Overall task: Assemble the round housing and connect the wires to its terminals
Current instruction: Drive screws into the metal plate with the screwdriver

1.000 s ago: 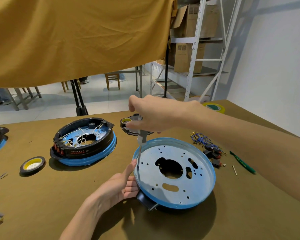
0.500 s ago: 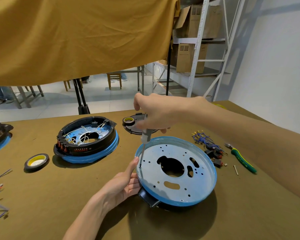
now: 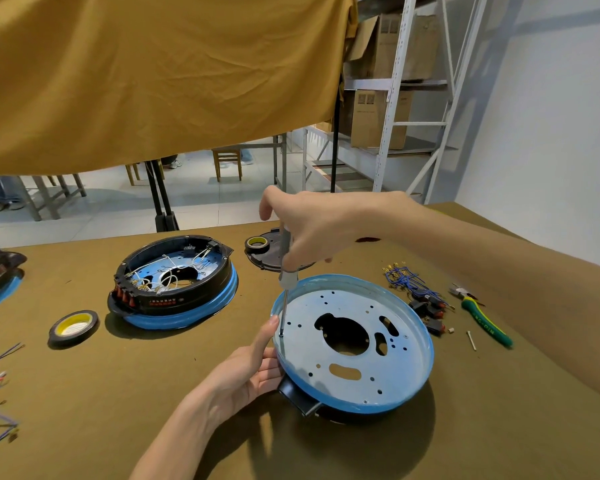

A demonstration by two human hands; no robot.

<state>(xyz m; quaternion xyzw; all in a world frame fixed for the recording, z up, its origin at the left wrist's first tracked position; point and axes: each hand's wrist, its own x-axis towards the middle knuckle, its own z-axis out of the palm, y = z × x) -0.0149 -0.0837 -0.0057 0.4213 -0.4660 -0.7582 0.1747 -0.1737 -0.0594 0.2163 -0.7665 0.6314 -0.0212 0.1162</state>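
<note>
A blue-rimmed round housing plate (image 3: 354,341) lies flat on the olive-covered table (image 3: 118,393), directly ahead; the right hand (image 3: 312,226) grips a screwdriver (image 3: 286,282) from above, shaft near upright, tip on a hole just inside the plate's left rim; the left hand (image 3: 246,372), nearer that rim, cups the edge, thumb up, fingers loosely curled beneath. Against half a second ago, hands and tool sit essentially unchanged; only the view has shifted slightly.

Head-worn view, forward-down, near the table (image 3: 153,393)
</note>
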